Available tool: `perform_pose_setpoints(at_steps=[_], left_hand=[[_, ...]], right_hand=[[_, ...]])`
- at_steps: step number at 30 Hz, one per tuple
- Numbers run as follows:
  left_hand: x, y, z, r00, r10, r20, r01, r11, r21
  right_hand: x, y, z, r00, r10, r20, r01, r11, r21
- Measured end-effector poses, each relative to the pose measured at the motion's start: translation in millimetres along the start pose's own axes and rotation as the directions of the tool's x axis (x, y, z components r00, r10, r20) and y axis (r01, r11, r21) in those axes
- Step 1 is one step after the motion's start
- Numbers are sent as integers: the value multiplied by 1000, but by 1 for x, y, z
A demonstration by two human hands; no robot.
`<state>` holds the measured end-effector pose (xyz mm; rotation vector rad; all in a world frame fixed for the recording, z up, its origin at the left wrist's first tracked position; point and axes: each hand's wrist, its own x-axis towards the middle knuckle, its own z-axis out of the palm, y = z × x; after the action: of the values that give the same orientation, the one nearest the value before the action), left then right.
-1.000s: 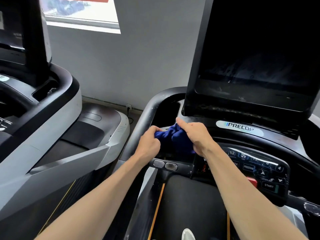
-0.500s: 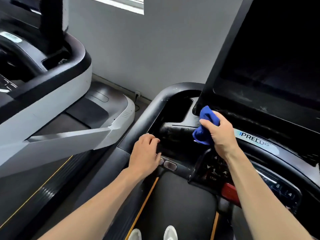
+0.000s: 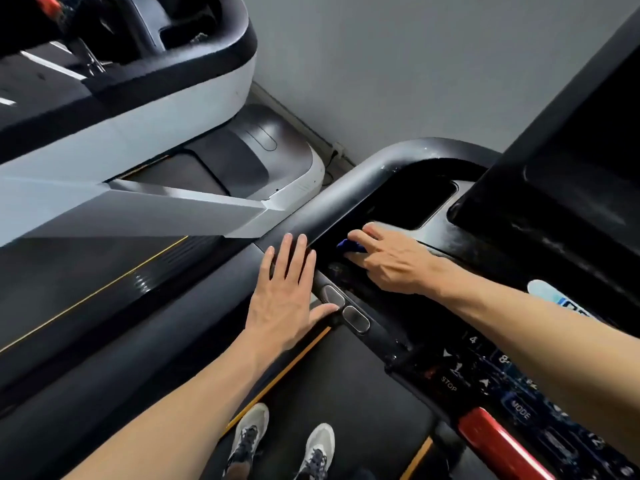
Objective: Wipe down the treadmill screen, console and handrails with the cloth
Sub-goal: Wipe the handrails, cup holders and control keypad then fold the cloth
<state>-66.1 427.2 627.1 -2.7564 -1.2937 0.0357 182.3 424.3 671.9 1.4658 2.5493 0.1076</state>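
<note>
The right hand is pressing a blue cloth down onto the black console of the treadmill, in the shallow tray just in front of the deep cup recess. Only a small bunched corner of the cloth is showing, a saturated royal blue poking out between the fingers, the rest hidden beneath the palm. The right fingers are lying fairly straight and slightly spread over the cloth, holding it flat against the console rather than pinching it.

The left hand is resting palm down on the curved black handrail at the left edge of the console, just beside the right hand but not touching it. Its fingers are lying straight and close together, with the thumb angled out toward the two oval metal sensor pads set in the console's near edge.

The dark screen is rising at the far right of the console, dusty along its lower frame. Toward the lower right of the console, a keypad with STOP and MODE labels and a red bar are showing. Below the console, two pale sneakers are standing on the belt. Left of the console, a second, white-sided treadmill is standing by the grey wall.
</note>
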Motion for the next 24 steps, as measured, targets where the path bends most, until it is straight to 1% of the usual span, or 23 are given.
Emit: perform_pose_setpoints(at_steps=[3,7,9,11,13,16,17,19,21,24], left_hand=[[0,2,2,1000,-12,2,11,999,41],[0,4,6,1000,-13,-14,14,998,65],[1,5,8,1000,-16,-23,17,999,50],[1,5,10,999,-19,-27,21,999,42],[2,4,11,1000,-19,-19,19,999,40],[2,4,10,1000,-21,-14,22,999,29],[1,4,10,1000,-22,-21,23,999,32],[1,4,11,999,-17,-31,19,999,37],[1,4,12,999,-18,-29,19,999,35],[1,4,11,999,-27,-39,28,999,27]], right_hand=[[-12,13,5,999,-52,8,52,999,-2],[-29,32,0,983,-180,-25,180,984,0],[-29,33,6,974,-223,-31,221,974,-56],[-15,24,13,976,-214,-29,210,971,-114],[8,7,23,976,-218,16,217,963,-156],[27,-17,35,953,-266,147,292,935,-203],[24,-15,36,954,-260,152,288,936,-204],[14,-3,28,968,-224,112,242,950,-195],[6,11,18,970,-225,85,238,952,-191],[12,5,18,979,-179,94,197,950,-242]])
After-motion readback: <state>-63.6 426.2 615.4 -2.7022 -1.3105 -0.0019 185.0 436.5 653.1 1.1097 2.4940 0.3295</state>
